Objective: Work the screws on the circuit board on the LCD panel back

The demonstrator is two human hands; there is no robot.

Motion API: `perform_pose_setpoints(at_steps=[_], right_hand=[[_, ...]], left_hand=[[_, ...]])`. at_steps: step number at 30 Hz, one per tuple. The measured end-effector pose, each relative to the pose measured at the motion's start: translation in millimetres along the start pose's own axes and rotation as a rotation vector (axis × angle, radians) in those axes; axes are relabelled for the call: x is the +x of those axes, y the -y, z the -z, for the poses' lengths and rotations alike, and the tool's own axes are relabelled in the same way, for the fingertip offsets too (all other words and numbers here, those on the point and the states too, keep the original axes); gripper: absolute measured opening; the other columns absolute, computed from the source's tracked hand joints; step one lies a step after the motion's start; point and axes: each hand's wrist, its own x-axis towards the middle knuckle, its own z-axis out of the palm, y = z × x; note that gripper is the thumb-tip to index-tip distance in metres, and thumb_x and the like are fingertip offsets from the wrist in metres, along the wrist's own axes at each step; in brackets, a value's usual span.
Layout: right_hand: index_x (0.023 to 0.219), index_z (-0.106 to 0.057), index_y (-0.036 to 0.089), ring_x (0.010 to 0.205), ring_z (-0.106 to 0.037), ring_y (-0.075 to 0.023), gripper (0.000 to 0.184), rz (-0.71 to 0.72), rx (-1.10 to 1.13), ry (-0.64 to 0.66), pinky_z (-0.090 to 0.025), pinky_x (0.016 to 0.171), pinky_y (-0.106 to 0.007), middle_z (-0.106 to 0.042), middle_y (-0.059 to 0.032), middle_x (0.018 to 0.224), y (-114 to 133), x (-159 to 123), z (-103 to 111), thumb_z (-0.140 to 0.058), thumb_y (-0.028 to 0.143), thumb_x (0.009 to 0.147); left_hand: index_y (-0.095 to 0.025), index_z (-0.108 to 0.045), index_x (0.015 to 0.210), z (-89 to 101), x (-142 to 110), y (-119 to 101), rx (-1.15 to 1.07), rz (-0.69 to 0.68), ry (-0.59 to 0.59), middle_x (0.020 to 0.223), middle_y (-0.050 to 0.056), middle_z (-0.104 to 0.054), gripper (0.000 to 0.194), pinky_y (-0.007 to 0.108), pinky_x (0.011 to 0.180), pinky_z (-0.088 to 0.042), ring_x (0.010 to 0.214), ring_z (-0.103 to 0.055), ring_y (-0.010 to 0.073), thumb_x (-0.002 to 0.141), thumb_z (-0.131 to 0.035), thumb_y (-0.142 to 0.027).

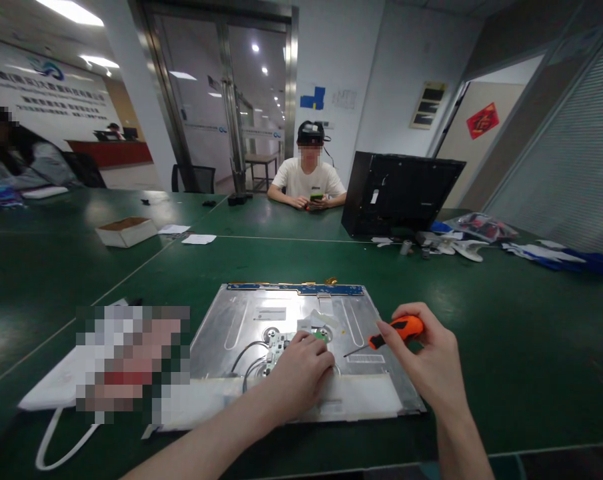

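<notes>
A metal display panel (216, 320) lies flat on the green table, with a blue circuit strip (344, 290) along its far edge. A small circuit board (277, 343) with black cables (246, 353) sits on the middle of the panel. Curled over this board is my left hand (306, 367), its fingers closed on the board's right part and hiding much of it. In my right hand (434, 353) is an orange and black screwdriver (404, 327), held by its handle between thumb and fingers. Its thin shaft points left and down over the panel's right side.
Left of the panel lies a white bag (51, 380) with a handle, partly blurred out. An open box (126, 232) and papers (199, 239) lie farther back. A black monitor casing (401, 193) stands back right beside loose parts (451, 243). A person (309, 173) sits opposite.
</notes>
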Motion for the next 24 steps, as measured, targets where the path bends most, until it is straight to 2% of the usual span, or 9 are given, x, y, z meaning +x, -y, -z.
perform_pose_setpoints(at_steps=[6, 12, 17, 24], right_hand=[[0.085, -0.055, 0.021, 0.061, -0.058, -0.0152, 0.026, -0.062, 0.087, 0.046, -0.045, 0.049, -0.024, -0.059, -0.0009, 0.073, -1, 0, 0, -0.062, 0.046, 0.082], [0.083, -0.055, 0.021, 0.059, -0.054, -0.0137, 0.024, -0.003, 0.092, 0.098, -0.045, 0.052, -0.025, -0.057, 0.0005, 0.071, 0, -1, -5, -0.062, 0.045, 0.083], [0.085, -0.055, 0.021, 0.062, -0.056, -0.0142, 0.026, -0.028, 0.137, 0.142, -0.045, 0.055, -0.025, -0.057, 0.0003, 0.073, -3, 0, -10, -0.061, 0.046, 0.083], [0.091, -0.055, 0.021, 0.064, -0.059, -0.0145, 0.028, -0.071, 0.209, 0.109, -0.049, 0.056, -0.025, -0.058, 0.0003, 0.076, -8, 1, -16, -0.064, 0.046, 0.082]], left_hand=[[-0.018, -0.066, 0.087, -1.5, 0, 1, 0.003, -0.007, -0.020, 0.089, 0.005, -0.065, 0.017, 0.039, 0.088, -0.038, 0.086, -0.057, 0.0205, 0.089, -0.049, -0.014], [-0.019, -0.066, 0.085, -6.7, 1, 6, -0.058, 0.006, -0.044, 0.087, 0.004, -0.066, 0.013, 0.037, 0.084, -0.038, 0.085, -0.057, 0.0197, 0.084, -0.055, -0.013], [-0.021, -0.066, 0.085, -9.1, 0, 8, -0.098, 0.023, -0.060, 0.087, 0.002, -0.066, 0.013, 0.036, 0.085, -0.037, 0.086, -0.057, 0.0189, 0.082, -0.057, -0.012], [-0.020, -0.065, 0.085, -9.8, -1, 8, -0.085, 0.055, -0.088, 0.090, 0.003, -0.065, 0.008, 0.036, 0.086, -0.036, 0.089, -0.056, 0.0198, 0.082, -0.059, -0.016]])
